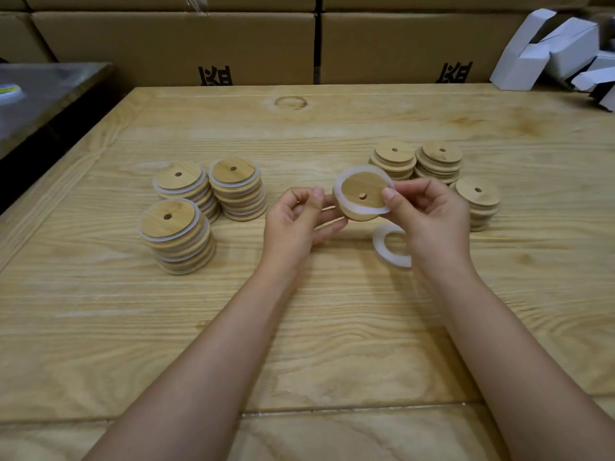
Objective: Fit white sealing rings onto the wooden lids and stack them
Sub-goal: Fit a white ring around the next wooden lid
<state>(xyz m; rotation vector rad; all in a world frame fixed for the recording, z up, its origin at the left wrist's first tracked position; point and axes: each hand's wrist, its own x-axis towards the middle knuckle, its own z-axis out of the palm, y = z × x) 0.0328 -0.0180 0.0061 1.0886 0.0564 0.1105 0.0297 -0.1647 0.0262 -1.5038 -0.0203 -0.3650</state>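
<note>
Lid (364, 193) held up off the desk (299, 327), mid view, tilted toward the camera. White ring (338, 189) sits round its rim and looks only part seated, standing proud on the far and left side. Right hand (432, 221) pinches the lid's right edge, thumb on top of the ring. Left hand (294, 224) is curled, fingers under the lid's left edge, thumb just beside the rim; can't tell if the thumb touches.

Spare ring (387, 249) lies flat on the desk below the lid, partly hidden by the right hand. Three ringed stacks (176, 234) on the left, three bare stacks (394, 159) on the right. Cardboard boxes (173, 44) behind, white boxes (549, 48) in the far right corner.

Risks:
- Pressing one side only would likely pop the ring off the other.
- A twisted ring means the lid sits crooked when stacked.
- The rim-only grip could let the lid slip and hit the nearest bare stack.
- The front ringed stack looks slightly skewed, so a careless drop could topple it.
</note>
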